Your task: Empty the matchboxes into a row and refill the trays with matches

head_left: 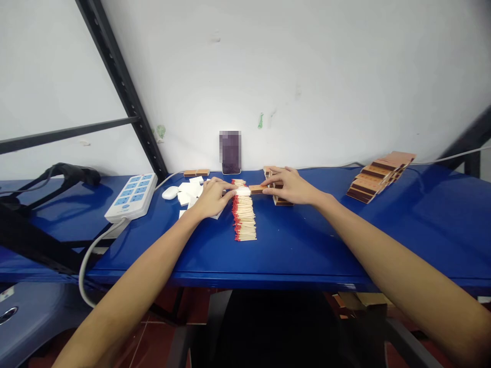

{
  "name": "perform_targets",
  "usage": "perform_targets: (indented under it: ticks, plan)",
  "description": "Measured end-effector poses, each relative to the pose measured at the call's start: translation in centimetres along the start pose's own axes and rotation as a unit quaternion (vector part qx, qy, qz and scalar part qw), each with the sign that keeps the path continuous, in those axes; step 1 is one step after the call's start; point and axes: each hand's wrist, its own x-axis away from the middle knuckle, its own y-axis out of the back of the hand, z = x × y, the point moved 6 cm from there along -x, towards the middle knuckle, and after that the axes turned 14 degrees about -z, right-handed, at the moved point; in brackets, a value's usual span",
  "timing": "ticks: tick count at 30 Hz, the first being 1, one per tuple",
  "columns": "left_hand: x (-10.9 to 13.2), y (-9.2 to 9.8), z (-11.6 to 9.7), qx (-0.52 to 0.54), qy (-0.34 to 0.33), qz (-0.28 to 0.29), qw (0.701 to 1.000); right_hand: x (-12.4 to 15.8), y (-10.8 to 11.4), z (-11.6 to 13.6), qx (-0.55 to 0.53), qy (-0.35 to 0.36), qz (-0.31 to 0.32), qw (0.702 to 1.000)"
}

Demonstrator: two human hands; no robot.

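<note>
My left hand (215, 198) pinches a small white matchbox tray (243, 191) between its fingertips. My right hand (290, 186) grips an orange-brown matchbox sleeve (258, 189). Tray and sleeve lie end to end in one line; I cannot tell whether the tray's end is inside the sleeve. Just below them spreads a row of loose matches (244, 220), red heads to the left. Several white trays (188, 195) are heaped beside and partly under my left hand. Finished-looking matchboxes (283, 202) stand by my right hand, which partly hides them.
A fanned stack of sleeves (378, 178) is on the right of the blue table (314, 255). A phone (231, 158) leans on the wall. On the left are a power strip (131, 197), a white rounded object (170, 192) and a black strap-like item (53, 179). An orange-brown box (196, 173) lies near the wall.
</note>
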Motion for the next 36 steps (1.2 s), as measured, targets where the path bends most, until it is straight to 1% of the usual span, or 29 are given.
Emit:
perform_targets:
  ticks: [2, 3, 5, 7, 8, 9, 11, 14, 18, 21, 22, 23, 24, 26, 28, 29, 30, 31, 33, 36]
  plan:
    - [0.0, 0.0, 0.1, -0.001, 0.006, 0.004, 1.000, -0.1, 0.8, -0.5, -0.032, -0.028, -0.035, 0.998]
    - [0.0, 0.1, 0.0, -0.001, 0.007, 0.004, 1.000, -0.2, 1.4, -1.0, -0.050, -0.049, -0.065, 0.995]
    - [0.1, 0.1, 0.0, 0.001, 0.007, 0.002, 1.000, -0.2, 2.8, -2.4, -0.074, -0.100, -0.147, 0.981]
    - [0.1, 0.2, -0.1, 0.003, 0.009, -0.003, 1.000, 0.0, 4.2, -4.3, -0.061, -0.162, -0.228, 0.958]
    - [0.1, 0.2, -0.1, 0.003, 0.011, -0.006, 1.000, 0.2, 4.6, -5.4, -0.038, -0.193, -0.250, 0.948]
    - [0.1, 0.2, -0.1, 0.003, 0.013, -0.008, 1.000, 0.5, 4.9, -6.4, -0.006, -0.222, -0.257, 0.941]
    - [0.2, 0.3, -0.1, 0.002, 0.014, -0.014, 1.000, 1.0, 5.0, -8.2, 0.069, -0.269, -0.231, 0.932]
    - [0.1, 0.5, -0.1, 0.000, 0.013, -0.021, 1.000, 1.7, 4.5, -9.7, 0.156, -0.311, -0.150, 0.926]
    - [0.1, 0.6, -0.1, -0.002, 0.013, -0.027, 1.000, 2.2, 3.7, -9.4, 0.202, -0.336, -0.052, 0.918]
    - [0.0, 0.6, -0.1, -0.001, 0.012, -0.027, 1.000, 2.1, 3.7, -8.7, 0.215, -0.345, -0.002, 0.914]
    - [0.0, 0.6, -0.1, 0.001, 0.010, -0.028, 1.000, 2.0, 3.9, -8.5, 0.213, -0.346, 0.006, 0.913]
    - [0.1, 0.6, -0.2, 0.003, 0.008, -0.029, 1.000, 1.9, 4.2, -8.4, 0.213, -0.347, 0.003, 0.913]
    - [0.1, 0.6, -0.2, 0.005, 0.006, -0.032, 0.999, 1.9, 4.7, -8.4, 0.217, -0.345, -0.012, 0.913]
    - [0.1, 0.8, -0.2, 0.013, 0.001, -0.046, 0.999, 1.9, 6.4, -8.6, 0.249, -0.337, -0.075, 0.905]
    - [0.2, 1.0, -0.2, 0.020, -0.001, -0.065, 0.998, 2.6, 8.3, -9.3, 0.302, -0.328, -0.148, 0.883]
    - [0.2, 1.1, -0.2, 0.022, 0.000, -0.075, 0.997, 3.1, 9.1, -9.9, 0.326, -0.328, -0.173, 0.870]
    - [0.2, 1.3, -0.2, 0.022, 0.001, -0.087, 0.996, 3.7, 9.7, -10.7, 0.343, -0.333, -0.183, 0.859]
    - [0.2, 1.4, -0.2, 0.019, 0.003, -0.100, 0.995, 4.4, 10.0, -11.7, 0.352, -0.341, -0.176, 0.854]
    - [0.1, 1.9, -0.2, -0.005, 0.004, -0.131, 0.991, 5.8, 10.1, -14.0, 0.345, -0.394, -0.139, 0.841]
    - [0.0, 2.8, -0.1, -0.088, 0.013, -0.183, 0.979, 7.0, 10.0, -16.0, 0.333, -0.426, -0.125, 0.832]
